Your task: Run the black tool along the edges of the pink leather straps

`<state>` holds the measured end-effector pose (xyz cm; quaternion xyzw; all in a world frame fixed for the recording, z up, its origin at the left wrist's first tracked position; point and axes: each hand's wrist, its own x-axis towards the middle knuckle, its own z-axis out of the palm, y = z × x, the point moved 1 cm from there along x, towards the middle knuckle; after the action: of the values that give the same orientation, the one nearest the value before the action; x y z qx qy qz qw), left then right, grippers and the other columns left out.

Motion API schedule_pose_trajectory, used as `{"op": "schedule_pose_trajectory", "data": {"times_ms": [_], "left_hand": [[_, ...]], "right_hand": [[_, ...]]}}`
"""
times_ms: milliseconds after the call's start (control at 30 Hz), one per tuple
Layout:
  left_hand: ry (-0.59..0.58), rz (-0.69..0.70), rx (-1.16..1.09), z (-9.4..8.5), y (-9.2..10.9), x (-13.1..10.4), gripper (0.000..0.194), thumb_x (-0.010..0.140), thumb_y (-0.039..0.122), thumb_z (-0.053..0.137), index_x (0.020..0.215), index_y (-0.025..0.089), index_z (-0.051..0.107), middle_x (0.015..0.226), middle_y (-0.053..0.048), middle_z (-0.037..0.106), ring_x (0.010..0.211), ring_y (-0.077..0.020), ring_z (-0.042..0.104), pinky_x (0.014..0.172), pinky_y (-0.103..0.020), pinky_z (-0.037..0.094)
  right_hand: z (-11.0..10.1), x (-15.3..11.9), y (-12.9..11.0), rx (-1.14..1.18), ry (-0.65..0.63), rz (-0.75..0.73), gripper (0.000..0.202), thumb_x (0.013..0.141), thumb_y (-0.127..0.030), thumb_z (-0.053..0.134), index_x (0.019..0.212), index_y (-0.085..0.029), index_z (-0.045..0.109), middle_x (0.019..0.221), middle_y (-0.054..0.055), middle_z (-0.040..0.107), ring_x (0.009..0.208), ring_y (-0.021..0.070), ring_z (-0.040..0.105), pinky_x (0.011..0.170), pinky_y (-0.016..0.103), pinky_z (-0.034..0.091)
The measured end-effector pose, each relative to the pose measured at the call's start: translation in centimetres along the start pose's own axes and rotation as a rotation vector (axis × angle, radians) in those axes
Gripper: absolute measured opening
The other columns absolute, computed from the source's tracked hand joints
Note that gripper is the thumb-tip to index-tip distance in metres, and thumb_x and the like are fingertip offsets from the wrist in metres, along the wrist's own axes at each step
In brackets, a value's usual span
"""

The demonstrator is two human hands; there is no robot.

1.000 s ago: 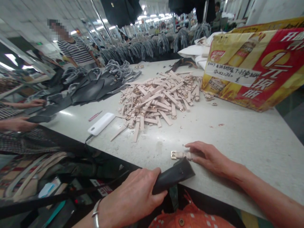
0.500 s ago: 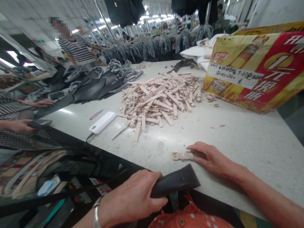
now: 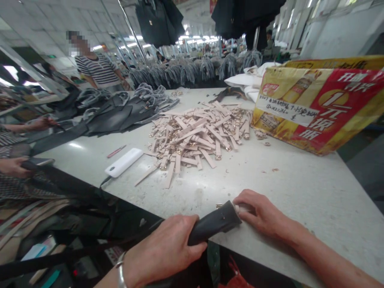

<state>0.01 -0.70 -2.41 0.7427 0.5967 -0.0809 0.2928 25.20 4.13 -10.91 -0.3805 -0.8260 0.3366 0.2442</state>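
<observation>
My left hand, with a silver bangle at the wrist, is closed round a folded black leather piece at the table's near edge. The piece's free end reaches right, close to my right hand. Those fingers pinch a beige buckle strap low over the table. Most of this strap is hidden behind the black leather, and only a bit of its gold buckle shows. Farther back lies a heap of similar beige buckle straps.
A yellow and red carton stands at the right. Left of the heap are a white power bank with a cable and a pink pen-like tool. Black bag pieces lie at the back left. At the far left, a co-worker's hands hold black material.
The black leather end has moved up and left, and now covers most of the beige strap. My right hand's fingertips now meet its edge. A co-worker's hand at the left has lifted.
</observation>
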Motion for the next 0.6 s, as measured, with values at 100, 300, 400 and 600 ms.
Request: {"op": "schedule_pose_trajectory", "data": {"times_ms": [100,300,400,600], "left_hand": [[0.005,0.017,-0.019,0.0,0.9,-0.2,0.029,0.077,0.046,0.050,0.089,0.022,0.062,0.086,-0.003,0.063,0.084,-0.0207,0.059,0.067,-0.026,0.043],[0.050,-0.020,-0.090,-0.1,-0.8,-1.2,0.029,0.076,0.046,0.052,0.090,0.023,0.063,0.087,-0.002,0.063,0.085,-0.0203,0.059,0.076,-0.028,0.043],[0.129,-0.066,-0.110,0.0,-2.7,-1.6,0.031,0.077,0.044,0.051,0.096,0.023,0.063,0.087,-0.002,0.064,0.084,-0.0204,0.060,0.077,-0.029,0.043],[0.212,-0.092,-0.202,0.4,-5.2,-1.8,0.035,0.078,0.044,0.051,0.105,0.023,0.062,0.091,-0.002,0.066,0.084,-0.0196,0.061,0.074,-0.027,0.043]], "right_hand": [[-0.2,0.0,0.0,0.014,0.000,-0.012,0.019,0.083,-0.015,0.052,0.099,-0.020,0.062,0.090,0.005,0.062,0.086,0.0169,0.056,0.076,0.031,0.045],[-4.0,-1.2,3.2,-0.198,0.346,0.179,0.024,0.083,-0.033,0.053,0.102,-0.022,0.063,0.100,0.007,0.064,0.094,0.0220,0.059,0.084,0.035,0.046],[-7.3,-3.2,7.0,-0.351,0.444,0.294,0.031,0.081,-0.042,0.052,0.102,-0.022,0.064,0.101,0.007,0.065,0.093,0.0243,0.061,0.080,0.035,0.048],[-11.4,-3.0,10.7,-0.751,0.457,0.491,0.031,0.075,-0.045,0.056,0.094,-0.024,0.068,0.107,0.009,0.063,0.092,0.0326,0.061,0.076,0.048,0.048]]}}
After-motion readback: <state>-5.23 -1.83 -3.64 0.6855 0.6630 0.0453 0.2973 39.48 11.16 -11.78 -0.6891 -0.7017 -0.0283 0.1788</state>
